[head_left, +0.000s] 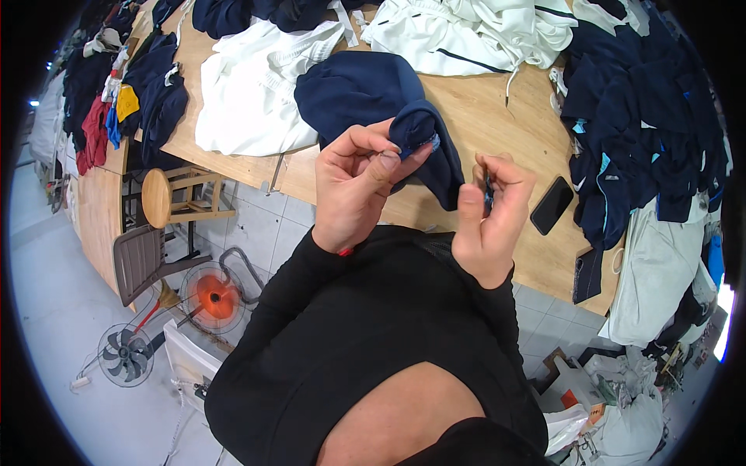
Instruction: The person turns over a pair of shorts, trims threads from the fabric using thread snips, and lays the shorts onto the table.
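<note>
A navy blue garment [350,85] lies across the wooden table [521,140], with one end lifted and folded over. My left hand [351,179] pinches that raised end between thumb and fingers, where a small patch of lighter blue shows. To the right and apart from the cloth, my right hand [499,217] is closed around a small dark metal tool [488,194] that looks like thread snips. Most of the tool is hidden by the fingers and thumb.
White garments [241,93] lie left, with a white pile [466,31] at the back. Navy garments [645,101] heap up on the right, near a black phone [552,206]. Left of the table stand a wooden stool [158,198], a brown chair [136,260] and an orange-centred fan [214,297].
</note>
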A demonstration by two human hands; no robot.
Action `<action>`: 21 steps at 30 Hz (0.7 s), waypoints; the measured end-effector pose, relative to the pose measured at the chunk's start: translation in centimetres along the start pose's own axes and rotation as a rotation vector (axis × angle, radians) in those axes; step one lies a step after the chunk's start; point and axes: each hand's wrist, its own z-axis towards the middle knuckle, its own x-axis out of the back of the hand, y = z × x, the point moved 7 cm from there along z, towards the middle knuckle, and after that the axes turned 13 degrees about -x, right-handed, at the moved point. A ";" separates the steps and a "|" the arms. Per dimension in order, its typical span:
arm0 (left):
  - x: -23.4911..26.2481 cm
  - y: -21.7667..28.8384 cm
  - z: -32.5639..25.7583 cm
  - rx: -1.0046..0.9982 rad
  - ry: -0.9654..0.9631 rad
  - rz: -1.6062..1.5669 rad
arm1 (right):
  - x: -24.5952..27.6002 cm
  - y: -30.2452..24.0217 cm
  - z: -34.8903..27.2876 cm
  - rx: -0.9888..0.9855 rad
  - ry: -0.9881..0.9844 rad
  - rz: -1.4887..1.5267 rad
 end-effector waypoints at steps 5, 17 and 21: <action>0.0 -0.2 -0.2 0.047 -0.015 -0.116 | -0.8 -2.4 0.5 -0.027 -0.045 -0.147; 0.6 0.2 -0.7 -0.011 -0.061 0.122 | -1.6 -3.1 0.3 0.135 0.034 -0.233; 0.0 0.5 -0.6 -0.053 -0.091 0.153 | -1.4 -3.0 0.4 0.138 0.030 -0.248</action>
